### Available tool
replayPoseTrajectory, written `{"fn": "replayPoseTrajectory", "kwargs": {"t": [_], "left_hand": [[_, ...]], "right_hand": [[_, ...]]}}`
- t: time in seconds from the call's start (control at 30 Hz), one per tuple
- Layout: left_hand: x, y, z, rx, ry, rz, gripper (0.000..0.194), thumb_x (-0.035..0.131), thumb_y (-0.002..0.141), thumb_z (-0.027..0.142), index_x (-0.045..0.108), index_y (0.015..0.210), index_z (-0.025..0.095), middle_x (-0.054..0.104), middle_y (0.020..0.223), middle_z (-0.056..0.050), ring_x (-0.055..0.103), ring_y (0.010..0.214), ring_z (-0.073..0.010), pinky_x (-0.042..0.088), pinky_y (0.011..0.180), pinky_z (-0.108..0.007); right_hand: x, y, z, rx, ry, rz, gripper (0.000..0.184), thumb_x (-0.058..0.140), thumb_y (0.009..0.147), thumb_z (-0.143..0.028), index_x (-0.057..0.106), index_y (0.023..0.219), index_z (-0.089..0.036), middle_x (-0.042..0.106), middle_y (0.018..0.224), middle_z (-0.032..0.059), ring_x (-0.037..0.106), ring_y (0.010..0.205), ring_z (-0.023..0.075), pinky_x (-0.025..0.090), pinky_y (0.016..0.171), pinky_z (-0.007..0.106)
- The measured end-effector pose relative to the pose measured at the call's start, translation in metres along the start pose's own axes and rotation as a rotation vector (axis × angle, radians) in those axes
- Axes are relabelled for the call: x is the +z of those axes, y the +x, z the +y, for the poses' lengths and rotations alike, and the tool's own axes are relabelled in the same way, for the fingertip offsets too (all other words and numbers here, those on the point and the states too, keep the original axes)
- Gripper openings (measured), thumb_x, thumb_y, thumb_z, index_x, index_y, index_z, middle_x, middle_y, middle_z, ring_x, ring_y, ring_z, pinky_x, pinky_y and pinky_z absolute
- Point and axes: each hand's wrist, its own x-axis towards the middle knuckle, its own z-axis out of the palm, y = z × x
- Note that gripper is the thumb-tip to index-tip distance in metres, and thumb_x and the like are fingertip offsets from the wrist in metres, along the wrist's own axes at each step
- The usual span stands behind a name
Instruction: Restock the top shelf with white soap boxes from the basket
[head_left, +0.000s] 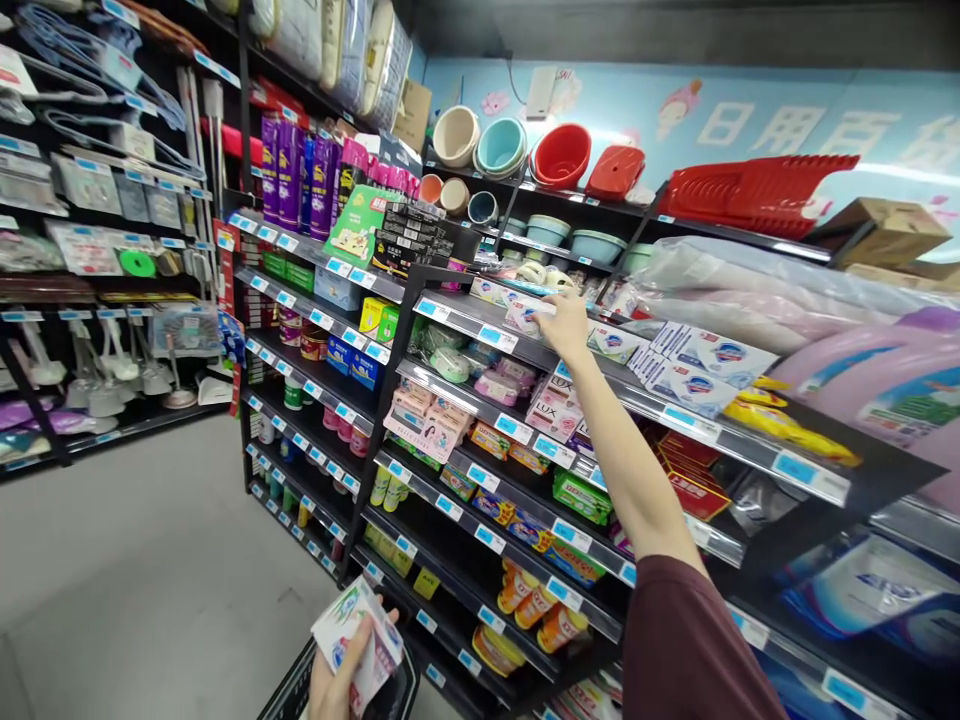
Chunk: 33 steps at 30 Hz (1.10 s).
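Note:
My right hand (564, 325) reaches up to the top tier of the black shelf rack (525, 350). Its fingers close on a small white and pink packet (525, 314) lying there among other soap packets. My left hand (341, 680) is low at the bottom edge and grips a white soap pack with blue and red print (352, 635). That pack hangs just above a black shopping basket (296, 690), of which only the rim shows.
Tiers below hold boxed soaps (559, 405), green packs (581, 495) and orange bottles (536, 610). White and blue soap boxes (697, 375) lie to the right. Plastic basins (559, 155) stand above. A hook wall with brushes (105, 370) is left, past grey floor (150, 540).

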Motion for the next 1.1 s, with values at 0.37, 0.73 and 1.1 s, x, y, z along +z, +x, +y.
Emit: {"fn": "replayPoseTrajectory", "kwargs": {"t": [0.37,0.73,1.1], "left_hand": [[0.057,-0.016,0.043,0.300,-0.138,-0.365,0.083,0.073,0.066,0.018,0.047,0.144,0.027,0.068,0.131,-0.006,0.060,0.127,-0.0288,0.044,0.111,-0.045],[0.066,-0.022,0.053,0.383,0.191,-0.590,0.089,0.074,0.088,0.032,0.022,0.160,0.033,0.042,0.161,-0.009,0.039,0.147,-0.0296,0.032,0.123,-0.047],[0.061,-0.018,0.090,0.649,0.750,-0.326,0.098,0.083,0.079,0.034,0.026,0.159,0.032,0.074,0.114,-0.006,0.070,0.106,-0.0277,0.059,0.092,-0.039]], "right_hand": [[-0.062,-0.208,-0.160,-0.789,0.380,-1.058,0.056,0.055,0.097,-0.057,0.059,0.135,-0.016,0.071,0.119,0.0151,0.070,0.102,0.0292,0.055,0.086,0.040],[-0.056,-0.233,-0.151,-0.484,0.767,-1.121,0.069,0.077,0.085,-0.042,0.047,0.144,-0.023,0.064,0.122,0.0077,0.063,0.103,0.0192,0.053,0.090,0.034],[-0.088,-0.236,-0.165,-0.985,0.326,-1.001,0.044,0.069,0.086,-0.028,0.059,0.127,-0.015,0.067,0.106,0.0102,0.062,0.093,0.0244,0.051,0.081,0.037]]}}
